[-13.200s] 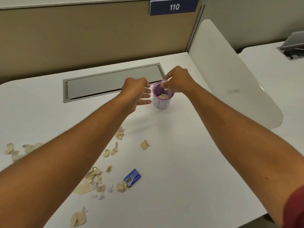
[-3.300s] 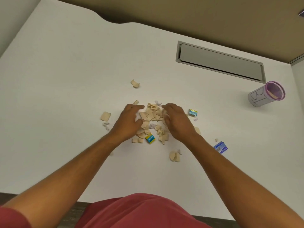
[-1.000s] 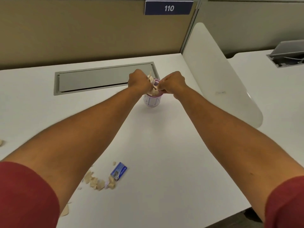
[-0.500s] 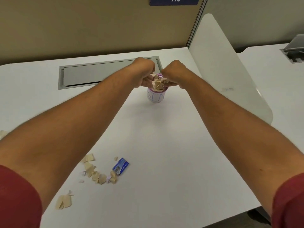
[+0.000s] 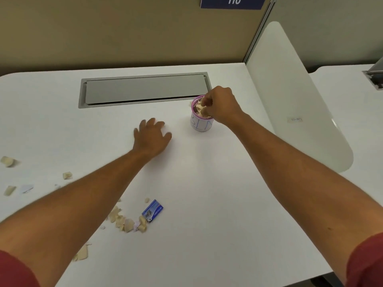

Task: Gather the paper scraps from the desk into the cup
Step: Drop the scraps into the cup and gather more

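A long grey cable hatch [image 5: 145,90] is set flush into the white bench [image 5: 207,204] near its far edge, lid closed. Behind it stands a tan partition wall [image 5: 114,32] carrying a dark blue sign [image 5: 233,2] reading 110. A white rounded divider panel [image 5: 294,96] stands upright along the bench's right side.

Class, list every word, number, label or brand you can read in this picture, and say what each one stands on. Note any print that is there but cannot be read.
"110": white digits on the dark blue sign on the partition wall.
Blue hand-drawn marks on the cup: partly hidden, not readable.
Print on the small blue card on the desk: too blurred to read.
Small label on the white side divider: faint writing, too small to read.
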